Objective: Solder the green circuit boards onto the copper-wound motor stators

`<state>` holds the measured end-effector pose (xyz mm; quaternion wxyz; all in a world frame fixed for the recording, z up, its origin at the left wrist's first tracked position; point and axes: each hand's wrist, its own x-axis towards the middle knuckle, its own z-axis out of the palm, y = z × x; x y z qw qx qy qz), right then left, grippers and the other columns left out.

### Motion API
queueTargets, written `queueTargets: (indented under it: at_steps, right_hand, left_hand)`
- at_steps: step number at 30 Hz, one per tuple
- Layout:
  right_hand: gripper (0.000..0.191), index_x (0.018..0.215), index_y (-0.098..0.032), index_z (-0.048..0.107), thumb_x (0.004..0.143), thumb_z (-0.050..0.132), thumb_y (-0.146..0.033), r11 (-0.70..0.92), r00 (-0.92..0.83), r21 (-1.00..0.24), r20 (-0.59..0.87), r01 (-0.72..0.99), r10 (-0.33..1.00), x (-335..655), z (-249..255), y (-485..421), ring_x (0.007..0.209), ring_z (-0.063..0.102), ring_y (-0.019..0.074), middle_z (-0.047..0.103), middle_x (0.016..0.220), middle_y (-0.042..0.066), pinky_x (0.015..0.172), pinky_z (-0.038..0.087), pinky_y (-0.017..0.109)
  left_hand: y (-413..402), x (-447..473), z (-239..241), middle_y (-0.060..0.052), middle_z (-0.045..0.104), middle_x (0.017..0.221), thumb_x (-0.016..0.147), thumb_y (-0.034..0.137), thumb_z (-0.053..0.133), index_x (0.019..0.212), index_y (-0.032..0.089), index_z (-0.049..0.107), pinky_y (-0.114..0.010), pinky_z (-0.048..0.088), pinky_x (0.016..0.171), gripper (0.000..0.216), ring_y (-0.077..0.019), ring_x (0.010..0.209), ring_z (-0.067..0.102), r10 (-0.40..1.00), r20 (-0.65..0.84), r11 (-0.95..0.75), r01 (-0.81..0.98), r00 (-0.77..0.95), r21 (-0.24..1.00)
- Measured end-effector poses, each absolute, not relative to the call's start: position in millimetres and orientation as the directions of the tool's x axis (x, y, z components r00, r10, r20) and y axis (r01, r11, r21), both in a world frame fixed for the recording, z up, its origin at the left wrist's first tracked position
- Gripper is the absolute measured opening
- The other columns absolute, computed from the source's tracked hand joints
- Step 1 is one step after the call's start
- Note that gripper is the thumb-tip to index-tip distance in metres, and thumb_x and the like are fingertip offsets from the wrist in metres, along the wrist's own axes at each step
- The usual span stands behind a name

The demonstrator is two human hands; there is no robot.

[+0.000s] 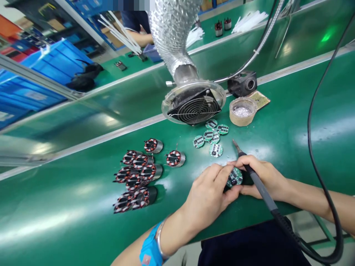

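Green bench [83,236]: round circuit board [235,178] held front-right of the fan [198,110], where a careless wrist turn could swing the soldering iron [260,188] tip-first into fingers; 2 wrists angled inward, left hand [206,188] pinching the board, right hand [266,177] gripping the iron.

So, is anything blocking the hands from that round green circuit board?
Nothing visible: the left hand grips the round green circuit board by its edge. The slim grey-and-black soldering iron in the right hand is beside it, clear of that grip.
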<state>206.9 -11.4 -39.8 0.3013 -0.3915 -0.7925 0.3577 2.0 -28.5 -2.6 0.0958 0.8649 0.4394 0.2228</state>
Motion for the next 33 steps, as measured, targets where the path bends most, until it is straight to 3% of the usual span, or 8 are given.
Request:
queueTargets:
  at_steps: [3,7,11,17,20,24,27,33]
  right_hand:
    - [0.049,0.115,-0.025,0.042,0.075,0.069,-0.018,0.448,-0.516,-0.810,0.217,0.379,0.829,205.8,-39.0,-12.7,0.075,0.072,0.0170,0.069,0.103,0.003,0.067,0.059,0.026]
    - [0.056,0.131,-0.024,0.035,0.083,0.062,-0.018,0.480,-0.540,-0.806,0.248,0.345,0.805,203.6,-37.8,-17.5,0.098,0.070,0.0197,0.064,0.121,0.009,0.083,0.059,0.030]
    - [0.065,0.145,-0.018,0.023,0.089,0.057,-0.019,0.510,-0.554,-0.780,0.259,0.363,0.791,202.3,-39.5,-22.8,0.114,0.063,0.0224,0.059,0.130,0.015,0.093,0.057,0.033]
    - [0.077,0.152,-0.017,0.010,0.090,0.056,-0.018,0.545,-0.580,-0.753,0.272,0.369,0.768,204.7,-41.8,-24.1,0.126,0.053,0.0250,0.050,0.141,0.018,0.102,0.051,0.039]
    - [0.076,0.152,-0.017,0.011,0.091,0.056,-0.019,0.561,-0.573,-0.730,0.284,0.391,0.769,206.9,-42.3,-25.8,0.127,0.052,0.0246,0.048,0.142,0.018,0.102,0.051,0.038]
    - [0.075,0.150,-0.017,0.022,0.089,0.064,-0.023,0.571,-0.452,-0.647,0.365,0.505,0.814,209.0,-42.8,-33.9,0.119,0.060,0.0247,0.058,0.133,0.016,0.100,0.053,0.035]
    - [0.073,0.151,-0.015,0.022,0.089,0.060,-0.014,0.597,-0.438,-0.599,0.408,0.534,0.801,208.1,-43.1,-41.7,0.114,0.063,0.0233,0.059,0.131,0.016,0.098,0.055,0.033]
    - [0.075,0.153,-0.006,0.007,0.088,0.044,-0.001,0.644,-0.522,-0.570,0.390,0.510,0.759,205.2,-44.9,-48.4,0.130,0.049,0.0250,0.043,0.145,0.021,0.104,0.049,0.034]
  left_hand:
    - [-29.0,2.0,-8.3,-0.005,0.065,0.086,0.091,0.041,0.057,0.118,0.016,0.057,-0.026,0.055,0.066,0.037,-0.0170,0.074,0.064,0.803,0.321,-0.593,0.729,0.503,0.342]
    - [-28.7,4.0,-13.9,-0.007,0.068,0.086,0.089,0.047,0.059,0.114,0.014,0.061,-0.026,0.054,0.064,0.041,-0.0182,0.075,0.065,0.772,0.397,-0.616,0.737,0.496,0.278]
    - [-26.8,4.4,-12.7,-0.010,0.071,0.096,0.090,0.042,0.060,0.111,0.015,0.062,-0.028,0.055,0.069,0.034,-0.0191,0.080,0.067,0.701,0.458,-0.696,0.666,0.547,0.269]
    - [-22.9,-2.4,-19.9,-0.009,0.071,0.107,0.093,0.039,0.055,0.106,0.021,0.063,-0.030,0.052,0.078,0.024,-0.0188,0.093,0.067,0.670,0.479,-0.741,0.549,0.567,0.387]
    - [-22.8,-3.7,-24.9,-0.010,0.071,0.105,0.092,0.049,0.052,0.113,0.020,0.059,-0.031,0.050,0.078,0.036,-0.0193,0.091,0.067,0.710,0.455,-0.704,0.558,0.538,0.439]
    - [-27.2,0.1,-26.5,-0.012,0.071,0.099,0.089,0.058,0.051,0.124,0.015,0.051,-0.037,0.053,0.077,0.055,-0.0232,0.087,0.067,0.791,0.407,-0.610,0.644,0.456,0.462]
    - [-29.0,3.6,-25.6,-0.013,0.070,0.104,0.091,0.050,0.053,0.128,0.014,0.046,-0.038,0.054,0.083,0.053,-0.0240,0.095,0.066,0.764,0.472,-0.640,0.609,0.441,0.468]
    - [-24.5,6.6,-25.5,-0.012,0.070,0.111,0.090,0.035,0.060,0.126,0.015,0.048,-0.034,0.054,0.094,0.043,-0.0214,0.108,0.064,0.735,0.513,-0.677,0.434,0.444,0.594]
